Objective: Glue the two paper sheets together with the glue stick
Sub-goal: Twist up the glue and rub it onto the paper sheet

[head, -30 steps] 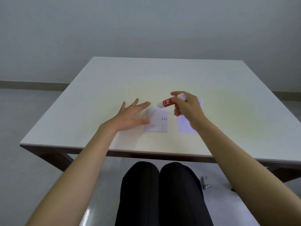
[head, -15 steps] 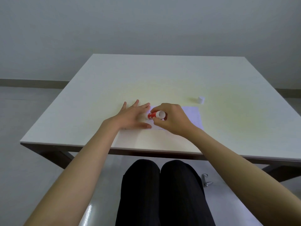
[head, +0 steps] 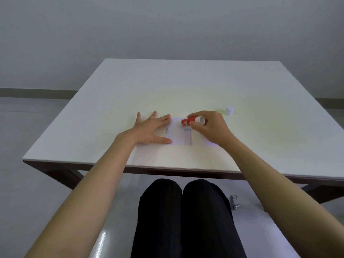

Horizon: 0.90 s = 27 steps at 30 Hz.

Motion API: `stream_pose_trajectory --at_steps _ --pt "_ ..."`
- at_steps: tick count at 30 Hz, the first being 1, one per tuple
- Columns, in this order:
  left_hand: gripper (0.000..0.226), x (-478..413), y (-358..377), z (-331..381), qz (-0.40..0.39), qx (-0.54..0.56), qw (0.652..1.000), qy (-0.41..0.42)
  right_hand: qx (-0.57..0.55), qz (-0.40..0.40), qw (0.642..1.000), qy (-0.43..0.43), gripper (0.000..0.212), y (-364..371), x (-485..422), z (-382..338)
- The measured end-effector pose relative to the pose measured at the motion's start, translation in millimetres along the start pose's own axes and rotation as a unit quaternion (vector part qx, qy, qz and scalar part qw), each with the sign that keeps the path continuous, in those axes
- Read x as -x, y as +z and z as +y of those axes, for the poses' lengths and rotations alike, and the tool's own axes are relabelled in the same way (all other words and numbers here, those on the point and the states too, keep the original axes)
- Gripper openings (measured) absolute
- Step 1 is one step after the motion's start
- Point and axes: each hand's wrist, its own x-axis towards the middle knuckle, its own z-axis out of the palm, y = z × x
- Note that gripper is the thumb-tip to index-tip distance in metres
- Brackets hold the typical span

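Your left hand (head: pixel 149 130) lies flat, fingers spread wide, pinning the left edge of the printed sheet (head: pixel 181 135) on the table (head: pixel 186 86). Your right hand (head: pixel 210 128) pinches the glue stick (head: pixel 192 121), tip at the sheet's 12 o'clock edge. Second sheet (head: pixel 209 143) mostly hidden beneath it; cap (head: pixel 229 110) at 2 o'clock.

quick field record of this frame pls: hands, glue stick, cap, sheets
left hand: flat, fingers spread, pressing left edge of printed sheet
right hand: gripping glue stick, lying nearly level, one end at the sheet's far edge
cap: off, standing on table, right of hands
second sheet: right of first, mostly hidden under right hand
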Motion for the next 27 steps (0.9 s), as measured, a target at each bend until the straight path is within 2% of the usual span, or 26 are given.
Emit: stream_pose_trajectory --at_steps 2,7,12,18,22,24,27 --pt "0.086 0 -1 1 -0.004 0.003 1.0 -0.003 -0.007 0.015 1.0 0.014 0.022 -4 -2 1" --pt "0.088 0 0 1 -0.004 0.001 1.0 -0.003 -0.02 -0.108 0.994 -0.026 0.017 -7 18 5" --pt "0.087 -1 0 0 -0.003 0.007 1.0 0.0 -0.031 0.003 0.999 0.022 0.016 -16 14 12" --pt "0.088 -2 1 -2 -0.007 0.014 1.0 -0.001 -0.054 -0.085 0.995 0.002 0.015 -27 21 13" --pt "0.086 -2 0 -2 -0.01 0.011 1.0 -0.001 -0.042 0.007 0.998 0.041 0.011 -31 16 20" --pt "0.086 -2 0 -2 -0.012 0.011 1.0 -0.002 -0.025 0.049 0.998 0.041 0.016 -27 15 17" --pt "0.088 -2 0 -1 -0.014 0.004 1.0 -0.003 -0.07 0.019 0.997 0.016 0.02 -16 18 5"
